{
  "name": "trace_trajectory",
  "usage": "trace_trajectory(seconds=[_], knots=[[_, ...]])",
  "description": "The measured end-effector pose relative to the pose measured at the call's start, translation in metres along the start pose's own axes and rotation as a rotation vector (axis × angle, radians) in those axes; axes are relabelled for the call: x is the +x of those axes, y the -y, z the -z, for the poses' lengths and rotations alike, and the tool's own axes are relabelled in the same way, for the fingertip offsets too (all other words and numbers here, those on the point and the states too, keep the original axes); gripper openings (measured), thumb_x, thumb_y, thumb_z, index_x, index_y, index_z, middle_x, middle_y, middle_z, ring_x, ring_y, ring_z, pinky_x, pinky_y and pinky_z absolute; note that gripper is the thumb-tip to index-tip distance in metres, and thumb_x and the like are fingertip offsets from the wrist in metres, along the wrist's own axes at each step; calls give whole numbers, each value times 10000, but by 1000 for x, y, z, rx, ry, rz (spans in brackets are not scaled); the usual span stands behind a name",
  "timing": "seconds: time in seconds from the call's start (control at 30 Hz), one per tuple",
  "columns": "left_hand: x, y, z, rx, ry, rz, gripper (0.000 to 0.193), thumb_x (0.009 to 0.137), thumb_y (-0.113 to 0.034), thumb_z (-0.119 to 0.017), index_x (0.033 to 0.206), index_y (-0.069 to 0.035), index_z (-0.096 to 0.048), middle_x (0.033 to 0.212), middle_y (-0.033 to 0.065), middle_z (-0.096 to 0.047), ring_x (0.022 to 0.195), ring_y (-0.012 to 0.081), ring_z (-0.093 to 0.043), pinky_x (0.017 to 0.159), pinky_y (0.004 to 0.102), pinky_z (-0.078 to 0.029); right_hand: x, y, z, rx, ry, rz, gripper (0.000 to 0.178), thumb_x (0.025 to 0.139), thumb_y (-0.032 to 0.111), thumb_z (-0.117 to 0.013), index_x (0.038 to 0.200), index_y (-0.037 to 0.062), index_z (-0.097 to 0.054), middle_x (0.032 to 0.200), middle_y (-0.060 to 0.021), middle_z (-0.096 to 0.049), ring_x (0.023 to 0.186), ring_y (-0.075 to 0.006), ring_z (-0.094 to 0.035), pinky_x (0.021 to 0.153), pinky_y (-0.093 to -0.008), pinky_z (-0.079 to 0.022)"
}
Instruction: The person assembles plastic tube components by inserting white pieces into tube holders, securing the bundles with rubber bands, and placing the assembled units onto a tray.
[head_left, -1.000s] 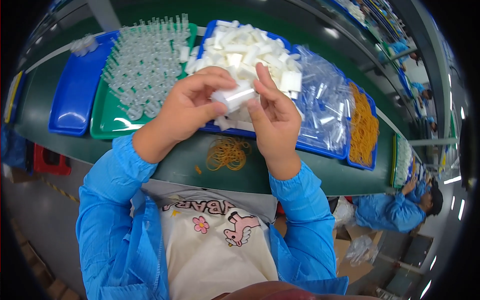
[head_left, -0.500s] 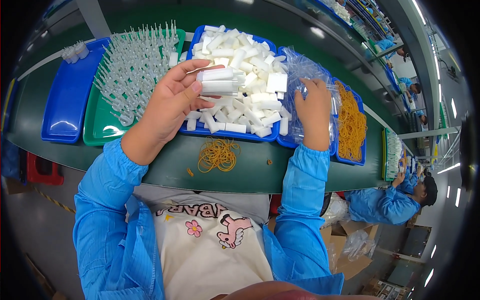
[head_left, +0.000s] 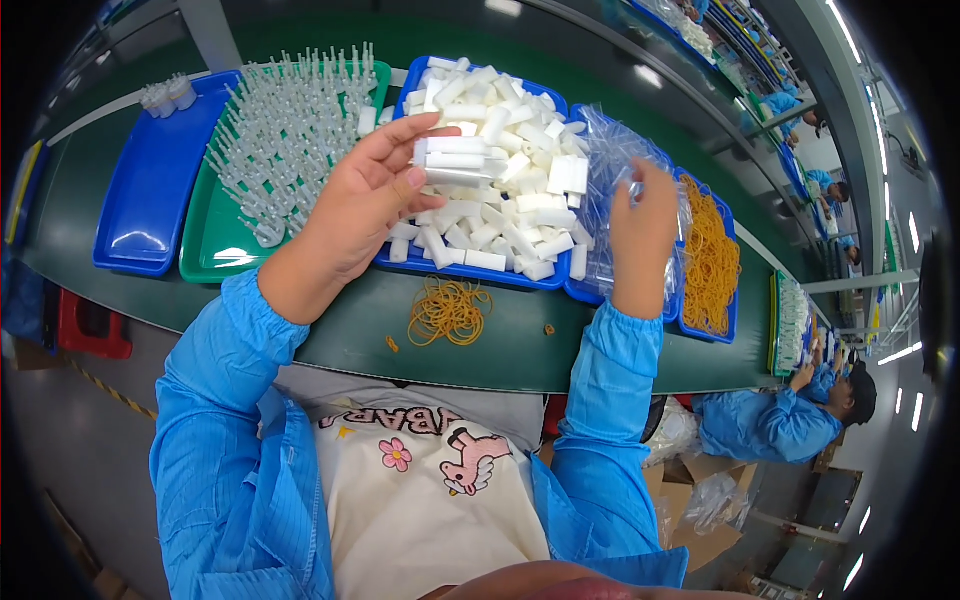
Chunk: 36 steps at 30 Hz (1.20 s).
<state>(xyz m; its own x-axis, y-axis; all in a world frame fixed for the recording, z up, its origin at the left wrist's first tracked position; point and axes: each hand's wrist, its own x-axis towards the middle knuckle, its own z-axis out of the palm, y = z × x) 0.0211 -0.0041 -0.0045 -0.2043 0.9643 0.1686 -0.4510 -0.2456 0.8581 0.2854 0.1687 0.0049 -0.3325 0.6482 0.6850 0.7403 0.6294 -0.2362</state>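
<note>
My left hand [head_left: 370,200] is closed around a small bundle of white blocks [head_left: 458,160], which looks wrapped in clear plastic. It hovers over a blue tray [head_left: 470,272] heaped with white foam-like blocks [head_left: 500,215]. To the right, my right hand [head_left: 646,225] reaches into a pile of clear plastic pieces [head_left: 605,150] in another blue tray. Its thumb and forefinger are curled together at what looks like one clear piece; the other fingers are partly hidden.
Rubber bands fill a blue tray [head_left: 690,325] at the right; a loose heap of rubber bands [head_left: 447,312] lies on the green table [head_left: 350,350]. Leftward are a green tray [head_left: 205,262] of upright thin-stemmed parts and a blue tray [head_left: 135,225] holding several white bundles. A co-worker [head_left: 770,415] sits at right.
The view has shifted slightly, so the trays appear a little further right. My right hand's fingers have curled in among the clear pieces. My left hand still holds the bundle, turned slightly.
</note>
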Motion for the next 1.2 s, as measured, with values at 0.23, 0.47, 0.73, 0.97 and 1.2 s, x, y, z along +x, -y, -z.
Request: trace_trajectory(seconds=[0.23,0.47,0.73,0.97,1.2], knots=[[-2,-1,2,62,69,72,392,946,-70,-603,1333,-46,-544,1273,103,-605,990,178,-681,828,273,-566,-13,59,6,1170,21,-278,245,908,-67,-602,1151,-36,-584,1189,-149,-602,965,-229,-693,766,-275,-562],[-3,-1,4,30,92,37,355,929,-44,-638,1273,3,-562,1312,150,-594,969,223,-700,799,286,-587,-30,77,0,1365,246,-386,252,952,36,-619,1182,-63,-587,1032,-166,-689,933,-251,-712,781,-304,-581],[-2,0,5,8,99,7,323,930,-49,-641,1243,-3,-574,1309,158,-596,954,234,-704,776,287,-595,-31,74,3,1341,256,-320,245,942,15,-621,1171,-67,-598,1052,-175,-692,949,-252,-709,795,-310,-566],[-3,-1,5,10,106,8,308,927,-38,-638,1228,-8,-582,1313,166,-594,949,230,-698,773,302,-599,-32,73,2,1337,283,-269,250,933,-11,-619,1176,-68,-598,1072,-189,-695,962,-252,-706,805,-312,-563],[-3,2,8,24,126,23,286,925,-21,-633,1207,-5,-589,1327,160,-584,939,233,-694,767,311,-602,-36,80,3,1330,369,-238,257,927,-30,-620,1180,-64,-591,1085,-204,-693,971,-248,-703,819,-305,-565]])
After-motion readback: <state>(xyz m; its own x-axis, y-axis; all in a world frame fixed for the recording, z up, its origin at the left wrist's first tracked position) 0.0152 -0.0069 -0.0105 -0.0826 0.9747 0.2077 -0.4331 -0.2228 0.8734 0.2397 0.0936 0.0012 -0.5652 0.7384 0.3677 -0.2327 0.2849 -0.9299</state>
